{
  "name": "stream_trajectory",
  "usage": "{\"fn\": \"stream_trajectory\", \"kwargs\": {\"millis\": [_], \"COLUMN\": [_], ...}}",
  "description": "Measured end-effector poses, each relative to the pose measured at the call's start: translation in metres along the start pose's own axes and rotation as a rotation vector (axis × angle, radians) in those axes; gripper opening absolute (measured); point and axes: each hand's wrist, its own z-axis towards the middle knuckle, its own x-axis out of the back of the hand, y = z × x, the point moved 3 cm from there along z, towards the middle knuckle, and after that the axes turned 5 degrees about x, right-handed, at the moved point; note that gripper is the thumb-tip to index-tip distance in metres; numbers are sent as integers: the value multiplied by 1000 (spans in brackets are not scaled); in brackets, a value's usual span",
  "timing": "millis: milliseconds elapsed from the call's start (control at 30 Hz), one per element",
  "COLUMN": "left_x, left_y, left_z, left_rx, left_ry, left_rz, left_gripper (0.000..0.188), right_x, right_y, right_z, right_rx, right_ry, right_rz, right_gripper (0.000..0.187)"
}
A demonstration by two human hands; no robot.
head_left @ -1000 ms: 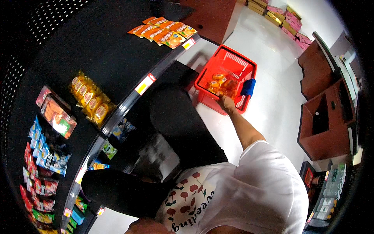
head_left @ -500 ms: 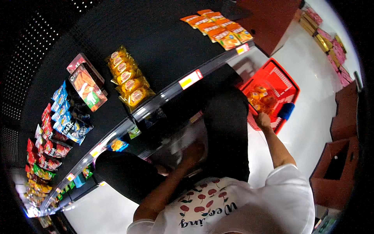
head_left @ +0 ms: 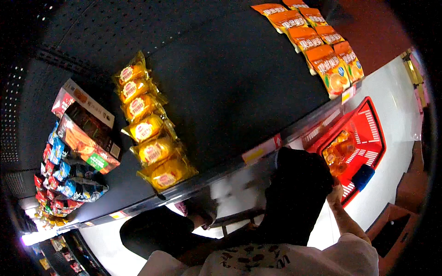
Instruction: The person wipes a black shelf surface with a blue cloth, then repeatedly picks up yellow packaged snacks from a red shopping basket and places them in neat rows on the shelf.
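Observation:
My right hand (head_left: 335, 193) is closed on the near edge of a red shopping basket (head_left: 372, 124); my knee and the rim partly hide its fingers. Several orange-and-yellow wrapped packs (head_left: 338, 149) lie inside the basket, and a blue piece (head_left: 363, 177) sits on its near right rim. Low between my dark-trousered legs, my left hand (head_left: 249, 227) is only a dim shape, its fingers lost in shadow. Nearest in front of me, on the black shelf (head_left: 230, 92), stands a row of yellow-wrapped round cakes (head_left: 145, 129).
Orange snack pouches (head_left: 324, 60) stand in rows at the shelf's right end. Boxed food (head_left: 90, 138) and blue and red snack bags (head_left: 57, 175) are on the left. The shelf's front edge with price tags (head_left: 258, 154) runs above my knees. A brown open box (head_left: 393, 232) stands at right.
My view has risen and come closer to the shelf, so its goods look larger. My legs and left arm have shifted; the basket appears further right and lower, my right hand still on it.

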Motion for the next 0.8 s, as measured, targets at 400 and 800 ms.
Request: {"fn": "stream_trajectory", "kwargs": {"millis": [400,800], "left_x": [1,-64], "left_y": [100,166], "left_z": [58,45], "left_rx": [-196,-380], "left_ry": [72,104], "left_rz": [12,195], "left_gripper": [31,34], "right_x": [-29,20], "right_y": [65,-32], "right_z": [-1,5], "right_rx": [-344,72], "right_ry": [-34,-13], "right_rz": [887,335], "right_gripper": [49,40]}}
